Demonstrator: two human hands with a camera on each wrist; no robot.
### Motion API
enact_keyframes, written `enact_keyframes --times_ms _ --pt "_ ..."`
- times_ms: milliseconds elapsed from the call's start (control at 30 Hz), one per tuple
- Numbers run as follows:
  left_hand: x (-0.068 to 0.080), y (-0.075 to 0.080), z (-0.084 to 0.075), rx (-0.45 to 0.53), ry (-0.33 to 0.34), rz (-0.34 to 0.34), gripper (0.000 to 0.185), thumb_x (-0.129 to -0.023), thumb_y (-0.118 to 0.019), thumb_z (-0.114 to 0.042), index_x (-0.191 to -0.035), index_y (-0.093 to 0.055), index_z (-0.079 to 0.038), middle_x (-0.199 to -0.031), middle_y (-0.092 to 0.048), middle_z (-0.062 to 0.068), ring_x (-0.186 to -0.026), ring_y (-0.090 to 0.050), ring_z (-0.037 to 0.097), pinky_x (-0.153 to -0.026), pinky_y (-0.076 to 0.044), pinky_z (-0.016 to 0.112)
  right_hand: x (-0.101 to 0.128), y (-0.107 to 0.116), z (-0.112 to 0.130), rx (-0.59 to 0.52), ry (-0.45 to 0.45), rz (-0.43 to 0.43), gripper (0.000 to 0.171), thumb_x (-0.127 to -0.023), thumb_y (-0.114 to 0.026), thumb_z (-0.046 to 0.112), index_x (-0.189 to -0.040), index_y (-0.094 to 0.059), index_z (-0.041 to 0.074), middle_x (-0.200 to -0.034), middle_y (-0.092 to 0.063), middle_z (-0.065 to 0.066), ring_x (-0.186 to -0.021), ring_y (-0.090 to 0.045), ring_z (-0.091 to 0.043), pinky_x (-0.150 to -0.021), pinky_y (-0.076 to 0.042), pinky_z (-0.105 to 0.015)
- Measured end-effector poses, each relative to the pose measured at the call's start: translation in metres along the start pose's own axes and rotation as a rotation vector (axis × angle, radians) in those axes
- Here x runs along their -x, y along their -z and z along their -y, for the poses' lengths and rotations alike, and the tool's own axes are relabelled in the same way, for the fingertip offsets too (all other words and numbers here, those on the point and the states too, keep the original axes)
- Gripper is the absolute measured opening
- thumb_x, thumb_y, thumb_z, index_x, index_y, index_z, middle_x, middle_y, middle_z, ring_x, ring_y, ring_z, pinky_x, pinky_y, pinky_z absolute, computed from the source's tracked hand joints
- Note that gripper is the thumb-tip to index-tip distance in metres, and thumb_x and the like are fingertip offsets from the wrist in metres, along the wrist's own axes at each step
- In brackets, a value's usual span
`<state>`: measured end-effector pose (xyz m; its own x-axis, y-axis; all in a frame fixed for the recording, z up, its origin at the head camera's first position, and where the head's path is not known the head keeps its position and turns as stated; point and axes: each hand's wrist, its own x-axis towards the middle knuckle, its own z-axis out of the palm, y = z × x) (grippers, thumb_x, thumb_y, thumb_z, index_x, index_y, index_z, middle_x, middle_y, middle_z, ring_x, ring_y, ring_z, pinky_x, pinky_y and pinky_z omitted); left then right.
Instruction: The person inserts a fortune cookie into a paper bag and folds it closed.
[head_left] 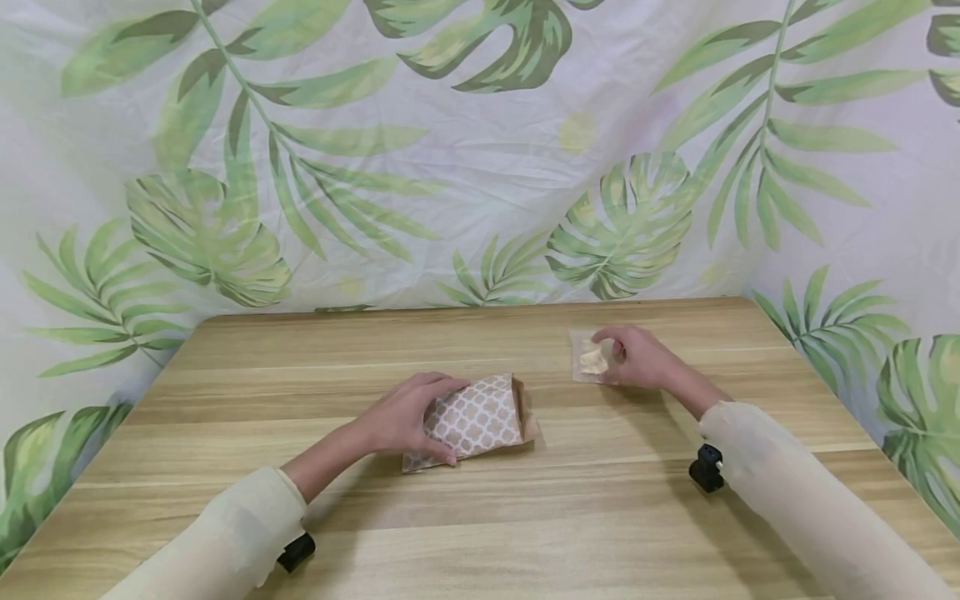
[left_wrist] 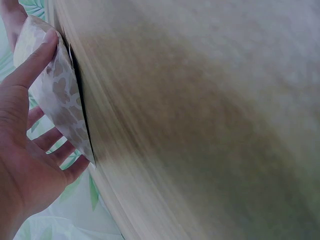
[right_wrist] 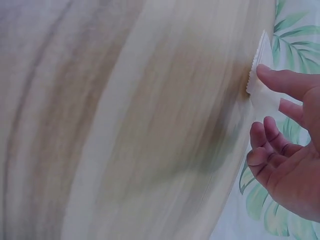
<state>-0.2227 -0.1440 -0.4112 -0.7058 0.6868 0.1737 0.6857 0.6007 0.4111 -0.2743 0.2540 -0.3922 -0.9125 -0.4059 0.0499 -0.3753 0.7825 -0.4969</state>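
Observation:
A brown-and-white patterned paper bag (head_left: 480, 421) lies on its side at the middle of the wooden table (head_left: 525, 517), its open mouth facing right. My left hand (head_left: 420, 417) grips the bag's left end. In the left wrist view the thumb (left_wrist: 35, 60) lies on the bag (left_wrist: 57, 100) and the fingers curl behind it. Further right, my right hand (head_left: 622, 354) pinches a small clear packet (head_left: 588, 360) with something beige inside. In the right wrist view a fingertip (right_wrist: 270, 77) sits on the packet's serrated edge (right_wrist: 259, 60), which is slightly raised off the table.
A leaf-print cloth (head_left: 480, 167) hangs behind and around the table. Black wrist-camera mounts (head_left: 297, 552) (head_left: 707, 468) sit under both pale sleeves. Bare wood (head_left: 300, 350) stretches to the left and towards the near edge.

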Motion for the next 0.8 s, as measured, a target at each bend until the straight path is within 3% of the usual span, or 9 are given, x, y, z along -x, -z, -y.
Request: enact_keyframes --times_ms 233,400,467,600,700,800 --pt "0.000 0.001 -0.001 0.006 0.001 0.001 0.103 -0.065 -0.098 -0.048 -0.147 -0.055 -0.003 -0.139 -0.061 0.017 -0.129 -0.055 0.039 -0.106 -0.048 0.059 0.009 0.001 0.002 0.012 0.029 0.002 0.059 -0.076 -0.091 0.011 -0.126 -0.066 -0.006 -0.079 -0.053 -0.011 -0.073 -0.043 -0.020 -0.069 -0.037 -0.034" --pt "0.001 0.001 -0.002 0.032 0.021 0.008 0.099 -0.069 -0.095 -0.048 -0.148 -0.055 -0.004 -0.140 -0.060 0.017 -0.130 -0.055 0.039 -0.106 -0.047 0.059 0.017 0.002 0.005 0.013 0.032 -0.025 0.060 -0.076 -0.092 0.017 -0.127 -0.067 -0.002 -0.101 -0.058 -0.023 -0.092 -0.054 -0.034 -0.078 -0.049 -0.045" --pt "0.001 0.001 -0.002 0.045 0.029 0.007 0.097 -0.071 -0.094 -0.047 -0.147 -0.055 -0.004 -0.142 -0.060 0.017 -0.131 -0.054 0.039 -0.108 -0.046 0.059 0.020 0.003 0.005 0.006 0.023 -0.038 0.066 -0.076 -0.092 0.019 -0.133 -0.064 -0.001 -0.117 -0.056 -0.029 -0.106 -0.056 -0.043 -0.086 -0.052 -0.056" --pt "0.000 0.001 -0.002 0.065 0.033 0.000 0.094 -0.072 -0.094 -0.047 -0.146 -0.056 -0.002 -0.144 -0.060 0.017 -0.133 -0.054 0.038 -0.111 -0.044 0.058 0.022 0.006 0.001 -0.008 0.034 -0.047 0.086 -0.073 -0.093 0.021 -0.144 -0.054 -0.004 -0.139 -0.047 -0.037 -0.128 -0.044 -0.056 -0.101 -0.043 -0.072" --pt "0.000 0.001 -0.002 0.068 0.031 -0.006 0.094 -0.072 -0.094 -0.046 -0.145 -0.056 -0.001 -0.144 -0.060 0.016 -0.133 -0.054 0.037 -0.111 -0.044 0.056 0.022 0.006 -0.002 -0.004 0.053 -0.011 0.099 -0.068 -0.095 0.025 -0.147 -0.047 -0.009 -0.145 -0.043 -0.040 -0.134 -0.039 -0.060 -0.107 -0.038 -0.073" --pt "0.000 0.001 -0.001 0.066 0.033 -0.009 0.094 -0.071 -0.094 -0.047 -0.145 -0.057 -0.002 -0.144 -0.061 0.016 -0.132 -0.055 0.037 -0.111 -0.045 0.056 0.021 0.004 -0.005 0.014 0.072 0.019 0.105 -0.066 -0.097 0.027 -0.147 -0.045 -0.014 -0.141 -0.046 -0.041 -0.130 -0.045 -0.059 -0.108 -0.039 -0.070"
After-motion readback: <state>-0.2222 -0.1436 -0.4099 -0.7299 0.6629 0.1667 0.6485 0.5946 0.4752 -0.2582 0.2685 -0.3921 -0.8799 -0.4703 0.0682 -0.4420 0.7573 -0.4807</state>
